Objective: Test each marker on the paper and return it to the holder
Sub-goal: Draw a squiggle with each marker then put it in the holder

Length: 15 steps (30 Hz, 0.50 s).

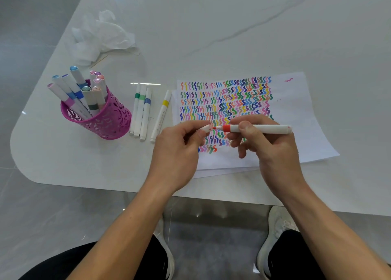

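Plainly, paper (296, 114) on table (211, 36); grey floor (31, 216).

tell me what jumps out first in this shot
The paper, right of centre, packed with rows of coloured squiggles, grabs the eye first. Over its near part the right hand holds a red marker, tip toward the cap pinched in the left hand. At left stands a pink holder full of markers.

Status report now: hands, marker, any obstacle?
Left hand pinches cap. Right hand grips red marker, tip at cap, over paper. Four markers lie beside holder.
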Each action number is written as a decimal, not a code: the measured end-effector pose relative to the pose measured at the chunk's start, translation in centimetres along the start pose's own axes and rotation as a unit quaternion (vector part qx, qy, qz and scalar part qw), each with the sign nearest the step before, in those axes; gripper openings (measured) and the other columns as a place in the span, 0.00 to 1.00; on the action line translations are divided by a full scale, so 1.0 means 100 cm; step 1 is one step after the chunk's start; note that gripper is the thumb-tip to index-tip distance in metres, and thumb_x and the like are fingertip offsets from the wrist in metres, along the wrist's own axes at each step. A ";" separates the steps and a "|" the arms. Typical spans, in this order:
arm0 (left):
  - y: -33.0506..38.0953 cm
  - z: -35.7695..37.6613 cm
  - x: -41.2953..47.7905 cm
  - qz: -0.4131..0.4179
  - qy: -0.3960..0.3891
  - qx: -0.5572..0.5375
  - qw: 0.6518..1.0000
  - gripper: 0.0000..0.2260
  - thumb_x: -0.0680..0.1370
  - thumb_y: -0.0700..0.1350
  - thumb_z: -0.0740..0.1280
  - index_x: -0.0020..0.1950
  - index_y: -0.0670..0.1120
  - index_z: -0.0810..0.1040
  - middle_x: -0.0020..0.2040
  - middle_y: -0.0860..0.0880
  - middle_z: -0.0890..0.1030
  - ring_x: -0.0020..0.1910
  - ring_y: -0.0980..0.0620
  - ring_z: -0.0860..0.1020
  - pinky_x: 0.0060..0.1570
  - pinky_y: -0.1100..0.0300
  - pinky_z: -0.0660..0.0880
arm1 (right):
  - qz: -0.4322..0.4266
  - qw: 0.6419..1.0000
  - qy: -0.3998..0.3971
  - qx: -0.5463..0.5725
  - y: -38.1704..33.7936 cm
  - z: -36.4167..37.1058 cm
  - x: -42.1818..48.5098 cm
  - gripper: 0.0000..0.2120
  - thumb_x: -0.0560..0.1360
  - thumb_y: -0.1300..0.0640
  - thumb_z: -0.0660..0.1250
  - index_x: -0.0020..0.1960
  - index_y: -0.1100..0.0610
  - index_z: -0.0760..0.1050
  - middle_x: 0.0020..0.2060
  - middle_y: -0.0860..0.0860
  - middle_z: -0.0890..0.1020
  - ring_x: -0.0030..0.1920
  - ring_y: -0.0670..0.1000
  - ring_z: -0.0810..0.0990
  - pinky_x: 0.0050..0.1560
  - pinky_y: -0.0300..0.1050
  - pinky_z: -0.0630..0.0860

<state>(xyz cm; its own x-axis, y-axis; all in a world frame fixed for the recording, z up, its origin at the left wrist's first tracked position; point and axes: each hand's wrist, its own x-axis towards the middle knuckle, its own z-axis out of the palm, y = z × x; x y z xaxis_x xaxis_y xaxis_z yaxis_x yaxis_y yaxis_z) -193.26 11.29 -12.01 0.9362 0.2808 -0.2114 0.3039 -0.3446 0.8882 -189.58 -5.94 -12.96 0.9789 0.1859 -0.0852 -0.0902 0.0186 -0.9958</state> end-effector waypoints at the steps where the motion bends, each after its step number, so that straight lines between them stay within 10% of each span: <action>1: 0.000 0.000 0.000 0.001 -0.003 0.006 1.000 0.09 0.80 0.49 0.67 0.59 0.55 0.83 0.50 0.61 0.82 0.49 0.62 0.81 0.44 0.74 0.77 | 0.001 1.000 0.001 0.003 0.000 0.000 0.000 0.08 0.80 0.52 0.68 0.50 0.47 0.86 0.42 0.52 0.88 0.42 0.54 0.87 0.35 0.42 0.80; 15: 0.001 -0.003 -0.004 0.042 -0.081 0.022 0.996 0.08 0.83 0.46 0.63 0.57 0.52 0.81 0.39 0.57 0.79 0.39 0.57 0.78 0.39 0.65 0.75 | 0.001 0.998 -0.045 0.036 0.000 0.000 0.002 0.05 0.82 0.58 0.68 0.47 0.55 0.80 0.39 0.58 0.88 0.36 0.58 0.87 0.37 0.45 0.82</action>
<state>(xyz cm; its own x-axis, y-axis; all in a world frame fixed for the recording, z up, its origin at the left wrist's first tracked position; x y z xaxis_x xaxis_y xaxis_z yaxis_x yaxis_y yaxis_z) -193.64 11.41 -11.68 0.9737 0.1027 -0.2035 0.2277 -0.4014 0.8871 -189.35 -5.93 -13.02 0.9587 0.2726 -0.0813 -0.1091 0.0886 -0.9901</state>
